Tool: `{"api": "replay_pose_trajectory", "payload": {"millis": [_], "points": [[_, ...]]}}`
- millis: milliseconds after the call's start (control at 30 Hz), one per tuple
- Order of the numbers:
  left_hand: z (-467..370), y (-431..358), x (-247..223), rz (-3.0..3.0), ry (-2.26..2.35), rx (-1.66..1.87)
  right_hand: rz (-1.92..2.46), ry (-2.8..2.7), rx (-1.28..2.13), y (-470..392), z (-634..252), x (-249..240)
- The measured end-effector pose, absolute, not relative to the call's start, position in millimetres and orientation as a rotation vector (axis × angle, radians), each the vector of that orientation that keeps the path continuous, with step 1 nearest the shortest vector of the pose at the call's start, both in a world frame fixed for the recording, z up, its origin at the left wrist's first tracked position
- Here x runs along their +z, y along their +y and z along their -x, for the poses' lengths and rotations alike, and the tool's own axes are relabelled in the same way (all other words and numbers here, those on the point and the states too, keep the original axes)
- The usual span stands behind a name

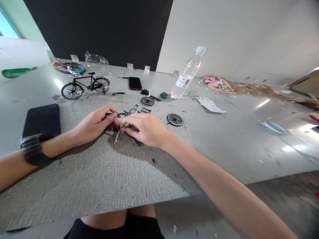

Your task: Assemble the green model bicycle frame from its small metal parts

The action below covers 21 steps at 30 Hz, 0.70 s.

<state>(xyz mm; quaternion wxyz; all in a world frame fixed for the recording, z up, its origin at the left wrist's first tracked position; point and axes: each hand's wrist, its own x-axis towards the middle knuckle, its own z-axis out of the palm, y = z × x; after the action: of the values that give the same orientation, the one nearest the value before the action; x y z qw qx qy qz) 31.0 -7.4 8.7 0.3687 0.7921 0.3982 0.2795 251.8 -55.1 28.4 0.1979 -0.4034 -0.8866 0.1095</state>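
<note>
Hands both grasping: left hand (97, 122) and right hand (149, 130) pinch thin green parts (129, 126) over the textured grey tabletop (99, 179); black panel (99, 30) and white wall (224, 36) behind. Capped clear bottle (186, 75) to the right, liquid level unreadable. Multicoloured round tray (83, 69) partly behind model bicycle (86, 84). Fingers hide most of what's gripped; can't tell if the parts connect.

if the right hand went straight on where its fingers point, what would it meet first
Probably the left hand, whose fingers lie just ahead of the right hand; a small green piece between their fingertips might be touched first, as depth is unclear here.
</note>
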Motion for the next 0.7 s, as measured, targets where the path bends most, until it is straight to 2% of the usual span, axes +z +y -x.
{"api": "replay_pose_trajectory", "payload": {"millis": [233,433,567,700], "points": [[-30.6,-5.1,8.4,-2.075,1.037,0.721,1.286,-2.449,0.206,-60.3,-241.8,26.0],[-32.5,-6.5,10.2,-2.009,1.033,0.745,1.215,-2.53,0.163,-60.6,-238.9,25.2],[-32.2,-5.0,7.1,-1.905,1.042,0.751,1.113,-2.469,0.211,-51.8,-259.1,38.5],[-30.9,-3.6,5.4,-1.976,1.052,0.772,1.344,-2.255,0.134,-38.4,-295.3,50.2]]}}
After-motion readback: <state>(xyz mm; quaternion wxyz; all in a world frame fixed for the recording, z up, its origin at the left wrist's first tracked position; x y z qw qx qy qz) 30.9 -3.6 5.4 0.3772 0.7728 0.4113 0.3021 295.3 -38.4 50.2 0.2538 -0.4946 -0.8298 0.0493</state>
